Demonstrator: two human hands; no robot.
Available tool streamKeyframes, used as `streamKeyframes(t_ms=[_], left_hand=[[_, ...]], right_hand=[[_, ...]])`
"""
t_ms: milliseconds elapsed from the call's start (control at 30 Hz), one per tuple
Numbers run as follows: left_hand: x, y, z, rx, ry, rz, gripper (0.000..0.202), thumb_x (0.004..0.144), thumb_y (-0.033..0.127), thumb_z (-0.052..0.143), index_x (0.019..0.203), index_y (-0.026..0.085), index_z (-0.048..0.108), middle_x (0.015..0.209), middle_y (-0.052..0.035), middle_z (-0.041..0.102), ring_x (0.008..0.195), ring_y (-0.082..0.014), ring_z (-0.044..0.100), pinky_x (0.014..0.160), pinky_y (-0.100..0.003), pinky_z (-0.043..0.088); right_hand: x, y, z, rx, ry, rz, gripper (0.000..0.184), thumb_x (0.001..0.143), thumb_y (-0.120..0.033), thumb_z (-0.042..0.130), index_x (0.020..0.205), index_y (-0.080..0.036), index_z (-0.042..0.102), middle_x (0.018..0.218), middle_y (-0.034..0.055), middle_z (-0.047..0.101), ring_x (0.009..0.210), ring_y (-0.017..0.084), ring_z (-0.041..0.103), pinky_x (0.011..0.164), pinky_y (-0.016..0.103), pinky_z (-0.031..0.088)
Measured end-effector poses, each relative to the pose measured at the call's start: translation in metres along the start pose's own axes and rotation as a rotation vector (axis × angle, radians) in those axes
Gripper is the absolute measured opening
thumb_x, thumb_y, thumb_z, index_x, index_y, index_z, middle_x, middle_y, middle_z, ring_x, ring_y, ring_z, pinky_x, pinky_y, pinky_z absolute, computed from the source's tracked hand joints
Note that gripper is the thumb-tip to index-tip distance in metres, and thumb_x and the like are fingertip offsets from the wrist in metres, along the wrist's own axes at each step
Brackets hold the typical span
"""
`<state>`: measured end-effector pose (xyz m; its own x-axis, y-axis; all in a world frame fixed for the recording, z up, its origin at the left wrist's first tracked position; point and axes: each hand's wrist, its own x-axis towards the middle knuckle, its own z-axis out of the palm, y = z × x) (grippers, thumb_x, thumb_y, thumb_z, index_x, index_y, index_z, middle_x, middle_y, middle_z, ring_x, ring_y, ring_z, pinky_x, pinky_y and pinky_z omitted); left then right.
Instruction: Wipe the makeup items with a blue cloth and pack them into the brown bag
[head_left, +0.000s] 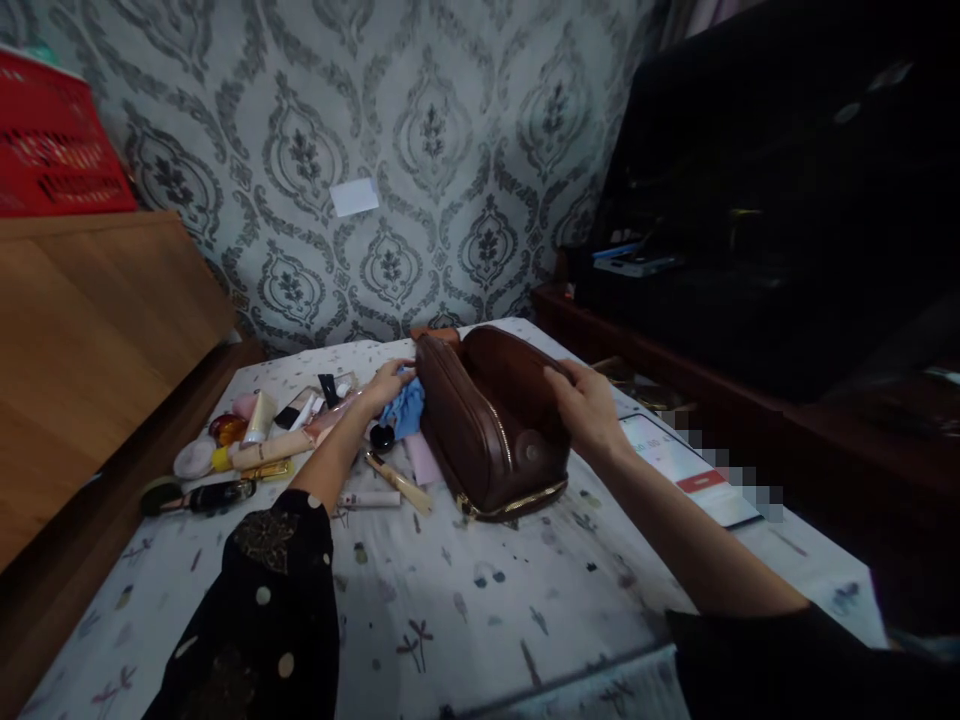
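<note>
brown leather-looking bag (469, 440) stands at the middle of the dial, mouth open upward, on a white patterned sheet (420, 590); twelve points to the wall (442, 130). the right hand (589, 405), at two o'clock, pinches the bag's raised edge and holds it spread. the left hand (388, 383), at ten o'clock, has its fingertips on or just beside a crumpled blue cloth (407, 408) next to the bag; whether it grips that cloth, i cannot tell.

the step in hand, as i judge it, is holding the bag open while the left hand deals with the blue cloth. a next move would call for a sure hold on the cloth and a wide mouth, without knocking the black round case (382, 438) at nine o'clock or the tan brush-like tool (401, 483) at eight.

no brand can be read. the white tube (371, 498) at eight carries print too small to make out. the phone (679, 465), between three and four, shows faint, blurred digits and a red button (701, 481). the cosmetics (270, 448) at nine show no legible label.
</note>
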<state>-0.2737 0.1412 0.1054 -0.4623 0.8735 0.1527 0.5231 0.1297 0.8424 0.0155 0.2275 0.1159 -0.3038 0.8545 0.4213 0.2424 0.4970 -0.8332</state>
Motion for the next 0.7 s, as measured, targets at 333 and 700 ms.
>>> streamKeyframes(t_ms=[333,700], left_hand=[[-0.062,-0.002,-0.005,0.614,-0.106,0.050,0.023,0.080,0.026,0.062,0.099,0.022,0.075,0.099,-0.0089,0.076,0.105,-0.0282,0.068,0.095,-0.035,0.047],[0.043,0.041,-0.016,0.761,0.031,0.130,0.035,0.094,0.029,0.060,0.129,0.020,0.060,0.123,-0.0098,0.068,0.112,-0.0251,0.065,0.095,-0.041,0.052]], right_hand=[[-0.005,-0.007,-0.006,0.109,-0.056,-0.024,0.042,0.076,-0.049,0.057,0.096,-0.015,0.073,0.084,0.0067,0.074,0.081,0.026,0.065,0.074,0.037,0.050],[-0.038,0.007,0.005,0.281,0.061,-0.025,0.046,0.077,-0.044,0.063,0.115,-0.018,0.066,0.113,0.0099,0.074,0.105,0.031,0.066,0.099,0.048,0.049]])
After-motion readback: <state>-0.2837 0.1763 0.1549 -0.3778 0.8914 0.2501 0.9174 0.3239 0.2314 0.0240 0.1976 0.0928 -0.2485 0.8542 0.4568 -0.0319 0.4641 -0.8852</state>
